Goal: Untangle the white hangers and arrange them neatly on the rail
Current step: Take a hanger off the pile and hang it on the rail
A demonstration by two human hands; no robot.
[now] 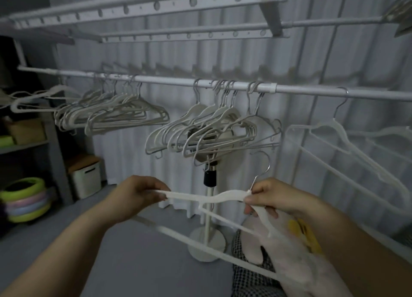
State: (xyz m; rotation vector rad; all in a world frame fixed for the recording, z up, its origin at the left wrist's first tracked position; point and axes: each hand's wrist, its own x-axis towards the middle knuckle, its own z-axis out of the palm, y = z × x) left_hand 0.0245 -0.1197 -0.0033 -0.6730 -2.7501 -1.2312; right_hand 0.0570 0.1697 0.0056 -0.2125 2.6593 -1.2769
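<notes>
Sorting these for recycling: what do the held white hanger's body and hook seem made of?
Held white hanger body: probably matte plastic, going by its dull, even, moulded-looking surface. Its thin silver hook: likely bare metal wire, given the grey sheen.

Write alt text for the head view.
The left hand pinches one shoulder end of a white hanger and the right hand grips it near its hook, below a rail. Two crowded bunches of hangers hang there, a single hanger apart at right.

two hands (136,194) (269,198), one rail (169,81), two hanger bunches (111,116) (211,131)
</notes>
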